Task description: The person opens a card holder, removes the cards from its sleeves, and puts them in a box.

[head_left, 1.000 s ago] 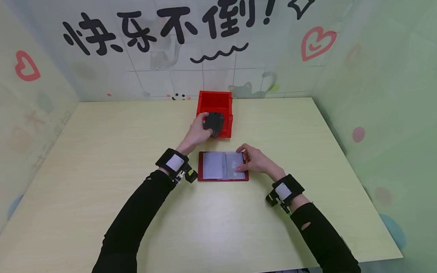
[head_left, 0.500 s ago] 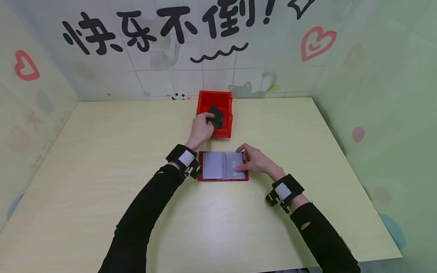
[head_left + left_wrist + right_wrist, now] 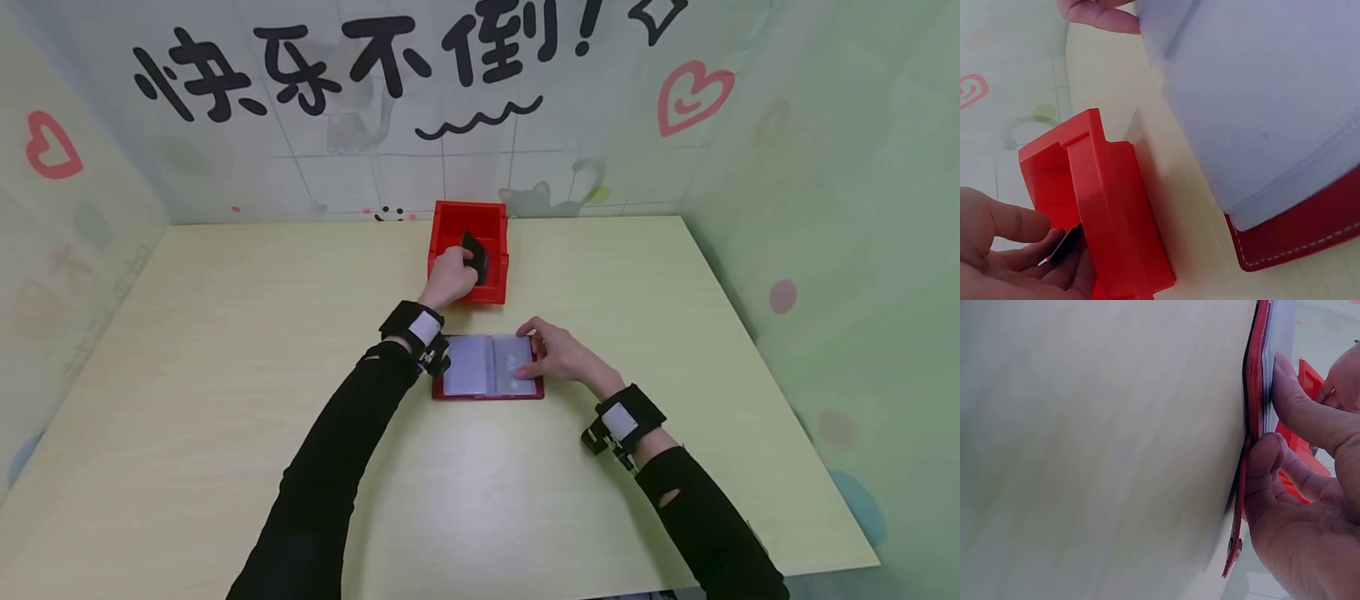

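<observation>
My left hand (image 3: 452, 275) reaches over the near left side of a small red plastic box (image 3: 492, 295) at the back of the table. In its fingers is a thin black card (image 3: 477, 259), tilted up on edge inside the box. The left wrist view shows the card (image 3: 1065, 243) among the fingers, partly hidden by them. Nearer to me lies an open card holder (image 3: 469, 367) with a red cover and clear sleeves. My right hand (image 3: 564, 353) pinches its right edge, the thumb (image 3: 1291, 390) on the sleeves and fingers at the cover's edge.
The pale wooden table (image 3: 247, 350) is bordered by printed walls at the back and sides. A snap strap (image 3: 1239, 512) hangs out from the card holder's cover. The box stands just beyond the holder, close to the back wall.
My left hand has shifted slightly right, deeper over the red box. The black card has turned from showing its broad face to nearly edge-on. My right hand keeps its place.
</observation>
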`<action>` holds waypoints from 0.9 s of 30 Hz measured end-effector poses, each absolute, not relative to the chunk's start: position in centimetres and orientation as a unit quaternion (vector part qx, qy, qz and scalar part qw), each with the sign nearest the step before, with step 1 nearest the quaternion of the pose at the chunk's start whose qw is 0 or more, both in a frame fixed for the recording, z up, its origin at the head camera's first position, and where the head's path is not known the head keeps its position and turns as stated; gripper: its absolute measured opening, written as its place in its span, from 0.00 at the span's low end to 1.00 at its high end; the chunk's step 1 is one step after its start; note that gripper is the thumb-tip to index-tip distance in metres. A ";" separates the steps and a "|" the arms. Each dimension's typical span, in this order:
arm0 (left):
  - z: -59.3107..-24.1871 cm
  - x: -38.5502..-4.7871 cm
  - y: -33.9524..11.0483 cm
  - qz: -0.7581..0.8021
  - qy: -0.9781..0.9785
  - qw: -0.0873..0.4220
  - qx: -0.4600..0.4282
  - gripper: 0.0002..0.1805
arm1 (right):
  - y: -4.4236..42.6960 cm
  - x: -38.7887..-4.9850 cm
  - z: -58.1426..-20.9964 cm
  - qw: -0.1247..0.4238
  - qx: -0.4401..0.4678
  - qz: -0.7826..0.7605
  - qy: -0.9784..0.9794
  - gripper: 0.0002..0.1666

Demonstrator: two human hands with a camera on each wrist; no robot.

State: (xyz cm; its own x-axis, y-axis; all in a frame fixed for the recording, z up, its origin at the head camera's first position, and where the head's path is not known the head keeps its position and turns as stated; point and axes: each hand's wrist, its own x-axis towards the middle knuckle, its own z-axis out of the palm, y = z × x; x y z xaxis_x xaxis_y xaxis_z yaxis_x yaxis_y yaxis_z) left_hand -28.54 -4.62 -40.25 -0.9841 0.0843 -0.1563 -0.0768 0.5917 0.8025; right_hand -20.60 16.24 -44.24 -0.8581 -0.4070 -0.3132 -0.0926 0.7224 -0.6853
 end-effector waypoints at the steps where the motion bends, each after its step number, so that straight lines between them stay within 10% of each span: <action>1: -40.2 -28.6 -4.6 0.452 0.886 0.102 0.001 0.27 | 16.2 -20.6 -44.2 0.227 -0.139 -0.346 0.900 0.36; 15: -41.2 -28.9 -3.7 0.333 0.933 0.132 0.028 0.14 | 16.3 -20.7 -44.3 0.225 -0.135 -0.346 0.901 0.36; 27: -42.1 -28.5 -2.2 0.170 0.977 0.129 0.006 0.28 | 16.3 -20.7 -44.4 0.225 -0.138 -0.350 0.899 0.37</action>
